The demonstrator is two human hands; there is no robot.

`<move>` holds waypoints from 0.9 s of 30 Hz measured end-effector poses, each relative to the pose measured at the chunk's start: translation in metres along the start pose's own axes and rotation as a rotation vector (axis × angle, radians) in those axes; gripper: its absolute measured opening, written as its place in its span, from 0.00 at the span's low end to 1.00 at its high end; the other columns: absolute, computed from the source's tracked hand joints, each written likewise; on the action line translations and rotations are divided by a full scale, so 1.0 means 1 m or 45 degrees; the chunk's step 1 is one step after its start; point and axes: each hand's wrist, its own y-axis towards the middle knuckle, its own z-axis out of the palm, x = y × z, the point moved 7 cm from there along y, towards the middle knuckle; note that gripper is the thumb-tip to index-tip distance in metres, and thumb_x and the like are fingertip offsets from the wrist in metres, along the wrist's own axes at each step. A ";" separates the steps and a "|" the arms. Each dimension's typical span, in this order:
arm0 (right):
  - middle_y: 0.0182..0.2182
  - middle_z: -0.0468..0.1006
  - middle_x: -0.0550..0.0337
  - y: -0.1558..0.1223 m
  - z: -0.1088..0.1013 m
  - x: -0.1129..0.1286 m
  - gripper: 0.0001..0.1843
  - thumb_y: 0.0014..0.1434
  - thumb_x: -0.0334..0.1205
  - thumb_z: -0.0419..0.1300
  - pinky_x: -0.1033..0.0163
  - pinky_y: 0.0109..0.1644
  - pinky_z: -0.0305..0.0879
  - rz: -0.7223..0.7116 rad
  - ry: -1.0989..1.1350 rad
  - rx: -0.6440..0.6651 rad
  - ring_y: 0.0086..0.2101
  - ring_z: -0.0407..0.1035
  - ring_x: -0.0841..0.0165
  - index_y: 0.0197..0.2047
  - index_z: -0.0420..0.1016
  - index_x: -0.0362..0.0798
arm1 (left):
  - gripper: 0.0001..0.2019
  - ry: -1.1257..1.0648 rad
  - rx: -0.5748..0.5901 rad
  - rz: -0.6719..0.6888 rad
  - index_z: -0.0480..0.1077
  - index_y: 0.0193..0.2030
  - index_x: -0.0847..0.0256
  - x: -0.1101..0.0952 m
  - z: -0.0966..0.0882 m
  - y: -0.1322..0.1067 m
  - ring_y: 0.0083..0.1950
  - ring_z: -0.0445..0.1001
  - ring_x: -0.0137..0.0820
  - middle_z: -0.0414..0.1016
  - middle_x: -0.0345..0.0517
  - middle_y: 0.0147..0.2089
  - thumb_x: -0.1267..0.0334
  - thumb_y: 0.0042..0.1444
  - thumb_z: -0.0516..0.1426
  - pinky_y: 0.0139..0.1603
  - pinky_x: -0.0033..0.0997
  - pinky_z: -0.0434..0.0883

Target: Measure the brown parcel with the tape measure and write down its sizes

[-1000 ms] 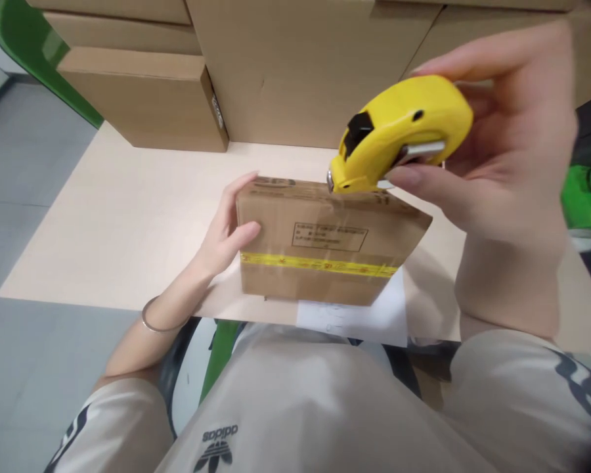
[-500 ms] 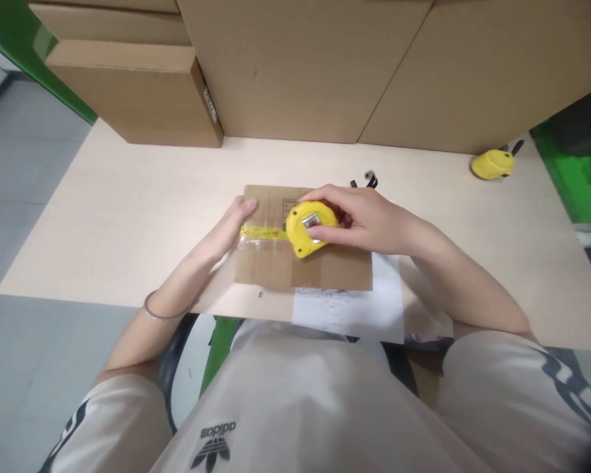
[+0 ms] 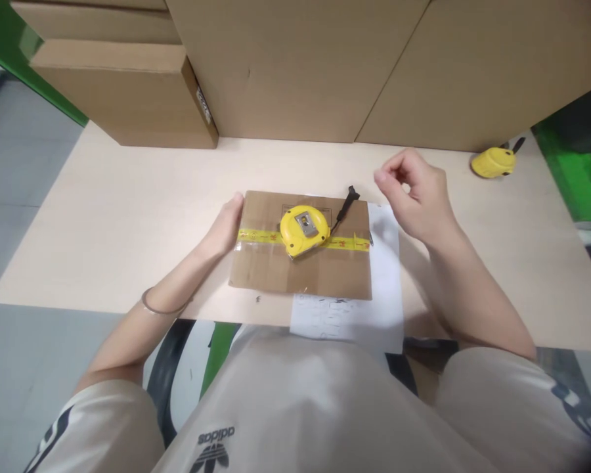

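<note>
A flat cardboard box [image 3: 266, 272] lies in front of me, with yellow printed tape [image 3: 347, 242] across its top. My left hand [image 3: 225, 226] grips the box's left edge; some of its fingers are hidden behind that side. On the box rests a yellow tape measure [image 3: 295, 230], its metal clip facing up and its black wrist strap [image 3: 345, 207] stretched toward the upper right. To the right of the box, my right hand [image 3: 416, 194] is raised above the table, fingers curled and thumb against the fingertips, with nothing visible in it. A paper sheet [image 3: 347, 322] with handwriting lies partly under the box.
Large cardboard boxes [image 3: 295, 72] stand along the table's far side, with a smaller carton [image 3: 118, 98] at the left. Another yellow tape measure [image 3: 493, 163] sits at the far right. A dark pen-like object [image 3: 371, 238] shows beside the box's right edge.
My right hand has let go of the tape measure and moved up and right, leaving it on the box. My left hand still holds the box's left side.
</note>
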 end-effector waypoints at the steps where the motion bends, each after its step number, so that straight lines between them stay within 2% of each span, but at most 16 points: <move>1: 0.26 0.71 0.59 -0.003 -0.001 -0.015 0.15 0.69 0.51 0.54 0.55 0.39 0.62 0.098 -0.131 0.042 0.30 0.67 0.64 0.32 0.66 0.53 | 0.38 0.018 -0.052 -0.041 0.78 0.50 0.59 0.003 -0.006 0.003 0.55 0.82 0.44 0.85 0.53 0.50 0.35 0.71 0.36 0.59 0.46 0.78; 3: 0.24 0.71 0.56 -0.013 0.009 -0.044 0.19 0.69 0.50 0.53 0.55 0.38 0.59 0.285 -0.421 0.271 0.30 0.68 0.61 0.27 0.62 0.52 | 0.30 0.107 -0.122 -0.109 0.78 0.46 0.61 0.008 -0.016 0.011 0.52 0.81 0.42 0.85 0.51 0.48 0.39 0.70 0.44 0.56 0.44 0.77; 5: 0.27 0.76 0.50 -0.027 0.025 -0.065 0.22 0.68 0.52 0.54 0.54 0.38 0.58 0.421 -0.613 0.532 0.34 0.72 0.55 0.25 0.61 0.52 | 0.22 0.256 -0.079 -0.106 0.77 0.42 0.62 0.010 -0.021 0.023 0.50 0.80 0.42 0.84 0.50 0.47 0.46 0.65 0.51 0.53 0.42 0.76; 6: 0.28 0.78 0.48 -0.033 0.032 -0.072 0.22 0.67 0.53 0.55 0.54 0.38 0.58 0.459 -0.648 0.622 0.35 0.74 0.53 0.24 0.61 0.52 | 0.19 0.327 -0.032 -0.089 0.77 0.41 0.62 0.010 -0.021 0.030 0.48 0.80 0.42 0.84 0.49 0.45 0.49 0.62 0.53 0.51 0.41 0.76; 8: 0.30 0.80 0.45 -0.039 0.044 -0.079 0.21 0.65 0.52 0.57 0.55 0.38 0.58 0.471 -0.596 0.672 0.37 0.75 0.52 0.24 0.62 0.51 | 0.15 0.445 0.042 -0.042 0.75 0.39 0.62 0.010 -0.021 0.041 0.46 0.79 0.41 0.83 0.49 0.43 0.54 0.57 0.54 0.49 0.40 0.75; 11: 0.31 0.81 0.46 -0.040 0.051 -0.085 0.16 0.64 0.48 0.58 0.56 0.39 0.59 0.473 -0.461 0.663 0.38 0.75 0.53 0.27 0.66 0.51 | 0.13 0.544 0.033 0.001 0.74 0.40 0.62 0.012 -0.025 0.050 0.44 0.78 0.41 0.83 0.51 0.44 0.56 0.53 0.55 0.51 0.42 0.74; 13: 0.29 0.80 0.49 -0.039 0.052 -0.090 0.16 0.65 0.48 0.58 0.57 0.38 0.60 0.471 -0.300 0.635 0.35 0.74 0.56 0.27 0.66 0.51 | 0.14 0.641 -0.034 0.054 0.75 0.43 0.61 0.012 -0.030 0.050 0.46 0.78 0.42 0.83 0.51 0.46 0.55 0.56 0.55 0.54 0.44 0.75; 15: 0.25 0.76 0.55 -0.038 0.050 -0.097 0.18 0.67 0.52 0.56 0.58 0.35 0.61 0.481 -0.083 0.583 0.29 0.70 0.61 0.29 0.67 0.52 | 0.16 0.807 -0.121 0.176 0.76 0.46 0.59 0.010 -0.035 0.049 0.51 0.77 0.44 0.82 0.53 0.49 0.53 0.62 0.54 0.58 0.47 0.74; 17: 0.21 0.69 0.61 -0.037 0.049 -0.104 0.21 0.70 0.58 0.50 0.60 0.30 0.59 0.508 0.159 0.491 0.23 0.64 0.66 0.32 0.67 0.53 | 0.19 0.945 -0.153 0.311 0.77 0.52 0.56 0.009 -0.037 0.047 0.62 0.73 0.49 0.79 0.55 0.57 0.49 0.65 0.53 0.67 0.52 0.70; 19: 0.19 0.61 0.67 -0.036 0.049 -0.111 0.22 0.68 0.63 0.50 0.61 0.25 0.55 0.537 0.381 0.375 0.19 0.55 0.70 0.36 0.64 0.54 | 0.24 1.022 -0.086 0.358 0.74 0.62 0.55 0.016 -0.035 0.049 0.74 0.64 0.54 0.71 0.58 0.69 0.48 0.65 0.54 0.76 0.58 0.61; 22: 0.18 0.55 0.73 -0.034 0.052 -0.118 0.27 0.56 0.66 0.63 0.63 0.21 0.51 0.547 0.622 0.238 0.16 0.50 0.74 0.33 0.56 0.56 | 0.33 1.118 0.097 0.272 0.63 0.75 0.56 0.032 -0.028 0.052 0.84 0.46 0.59 0.54 0.59 0.81 0.47 0.67 0.52 0.82 0.65 0.45; 24: 0.16 0.56 0.74 -0.032 0.056 -0.120 0.30 0.50 0.64 0.69 0.64 0.20 0.50 0.540 0.713 0.194 0.15 0.50 0.75 0.31 0.55 0.55 | 0.35 1.156 0.163 0.230 0.57 0.78 0.55 0.039 -0.025 0.052 0.85 0.44 0.59 0.50 0.58 0.83 0.46 0.68 0.51 0.82 0.66 0.41; 27: 0.15 0.62 0.72 -0.031 0.060 -0.118 0.26 0.49 0.58 0.72 0.66 0.18 0.50 0.548 0.758 0.175 0.14 0.54 0.76 0.30 0.59 0.55 | 0.36 1.151 0.166 0.224 0.56 0.79 0.52 0.042 -0.026 0.053 0.84 0.45 0.57 0.50 0.54 0.84 0.43 0.67 0.51 0.82 0.65 0.41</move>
